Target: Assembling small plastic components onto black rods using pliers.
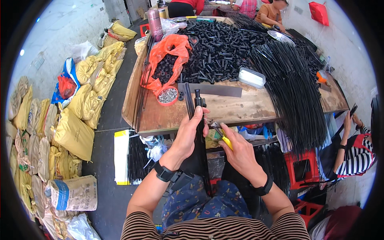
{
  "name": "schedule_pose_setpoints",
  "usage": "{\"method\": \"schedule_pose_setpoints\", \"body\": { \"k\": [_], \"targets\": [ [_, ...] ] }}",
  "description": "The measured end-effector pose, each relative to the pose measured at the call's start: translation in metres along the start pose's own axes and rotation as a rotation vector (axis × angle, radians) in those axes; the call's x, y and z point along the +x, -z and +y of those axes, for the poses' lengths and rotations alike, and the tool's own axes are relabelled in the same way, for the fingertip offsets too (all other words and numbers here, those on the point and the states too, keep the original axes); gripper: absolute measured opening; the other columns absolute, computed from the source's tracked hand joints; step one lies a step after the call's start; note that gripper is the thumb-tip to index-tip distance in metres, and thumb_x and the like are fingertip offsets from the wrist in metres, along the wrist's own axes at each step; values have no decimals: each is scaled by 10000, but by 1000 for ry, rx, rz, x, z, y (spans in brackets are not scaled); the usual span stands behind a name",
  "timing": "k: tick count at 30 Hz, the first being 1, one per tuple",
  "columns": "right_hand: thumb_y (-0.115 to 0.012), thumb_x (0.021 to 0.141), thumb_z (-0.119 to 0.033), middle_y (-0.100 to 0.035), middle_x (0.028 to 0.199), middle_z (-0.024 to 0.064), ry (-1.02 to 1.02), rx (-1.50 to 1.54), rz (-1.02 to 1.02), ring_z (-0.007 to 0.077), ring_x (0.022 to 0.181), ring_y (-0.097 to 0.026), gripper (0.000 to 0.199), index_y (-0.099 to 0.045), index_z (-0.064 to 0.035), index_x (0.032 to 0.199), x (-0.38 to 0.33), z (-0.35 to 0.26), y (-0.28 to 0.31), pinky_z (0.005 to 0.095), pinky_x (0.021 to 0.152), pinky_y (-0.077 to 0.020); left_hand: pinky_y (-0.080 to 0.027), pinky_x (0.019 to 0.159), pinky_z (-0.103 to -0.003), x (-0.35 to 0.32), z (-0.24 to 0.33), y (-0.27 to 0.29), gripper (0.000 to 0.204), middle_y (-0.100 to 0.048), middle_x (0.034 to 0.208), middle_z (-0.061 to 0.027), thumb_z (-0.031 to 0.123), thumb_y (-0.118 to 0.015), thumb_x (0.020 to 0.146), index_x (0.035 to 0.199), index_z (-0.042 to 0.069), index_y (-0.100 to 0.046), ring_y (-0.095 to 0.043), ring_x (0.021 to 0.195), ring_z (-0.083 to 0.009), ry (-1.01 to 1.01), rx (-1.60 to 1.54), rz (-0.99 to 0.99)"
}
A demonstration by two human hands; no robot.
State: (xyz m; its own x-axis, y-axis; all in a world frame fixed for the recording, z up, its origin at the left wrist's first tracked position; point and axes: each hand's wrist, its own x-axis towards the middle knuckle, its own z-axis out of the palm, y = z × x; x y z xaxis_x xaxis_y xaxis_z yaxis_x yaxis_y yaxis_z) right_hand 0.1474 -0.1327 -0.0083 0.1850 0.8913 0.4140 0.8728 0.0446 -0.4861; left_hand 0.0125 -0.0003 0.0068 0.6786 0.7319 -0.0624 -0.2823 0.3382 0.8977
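Observation:
My left hand [187, 136] is closed around a bundle of thin black rods [202, 160], which hangs down towards my lap. A black plastic fitting [197, 98] stands up above my thumb, at the top of the bundle. In my right hand [243, 152] is a pair of pliers with yellow handles [227, 141]. Its metal jaws [216, 125] point up and left, close to my left fingertips. Something thin and shiny shows between the jaws and those fingers, too small to name. On the table just beyond lie a flat grey strip [216, 90] and a red dish of small metal parts [167, 95].
The wooden table [248, 102] bears a heap of black plastic fittings [216, 48], a red plastic bag [170, 46], a clear box [252, 78] and long black rods [292, 92]. Yellow sacks [76, 132] line the left wall. A person in stripes [356, 160] works at right; others are behind.

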Motion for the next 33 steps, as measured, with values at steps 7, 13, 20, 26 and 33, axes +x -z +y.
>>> {"method": "schedule_pose_setpoints", "body": {
  "k": [7, 13, 20, 26, 33],
  "targets": [
    [-666, 854, -146, -536, 1223, 237, 55, -174, 86, 392, 1086, -564, 560, -465, -102, 1374, -2, 7, -6, 432, 848, -505, -397, 602, -249, 4, -3, -5, 432, -489, 808, -13, 436, -477, 996, 1091, 20, -547, -504, 654, -97, -37, -19, 23],
    [-667, 851, -143, -507, 1250, 248, 12, -196, 95, 424, 1119, -536, 565, -466, -115, 1378, 2, 4, -6, 441, 879, -494, -404, 594, -245, 6, -6, -11, 449, -496, 820, -5, 446, -480, 991, 1109, 19, -554, -510, 658, -103, -39, 15, 14],
    [-678, 828, -100, -544, 1163, 205, 102, -281, 77, 376, 1060, -544, 555, -481, -96, 1348, 10, 5, 7, 408, 831, -491, -397, 608, -245, 6, -1, -4, 432, -488, 760, -6, 438, -446, 1006, 1141, 40, -546, -498, 659, -104, 17, 8, -88],
    [-677, 834, -127, -547, 950, 134, 190, -261, -46, 306, 862, -546, 504, -524, -104, 1313, 24, 5, 33, 375, 743, -465, -394, 623, -259, 7, 2, 9, 441, -496, 672, -18, 448, -421, 1011, 1151, 45, -533, -483, 639, -111, 79, -59, -199],
    [-674, 840, -129, -549, 898, 115, 189, -279, -168, 278, 841, -555, 513, -511, -95, 1325, 23, -9, 51, 378, 747, -466, -378, 604, -257, 6, 4, 18, 413, -498, 675, -20, 438, -438, 1006, 1108, 52, -544, -483, 636, -121, 102, -194, -326]
  ]
}}
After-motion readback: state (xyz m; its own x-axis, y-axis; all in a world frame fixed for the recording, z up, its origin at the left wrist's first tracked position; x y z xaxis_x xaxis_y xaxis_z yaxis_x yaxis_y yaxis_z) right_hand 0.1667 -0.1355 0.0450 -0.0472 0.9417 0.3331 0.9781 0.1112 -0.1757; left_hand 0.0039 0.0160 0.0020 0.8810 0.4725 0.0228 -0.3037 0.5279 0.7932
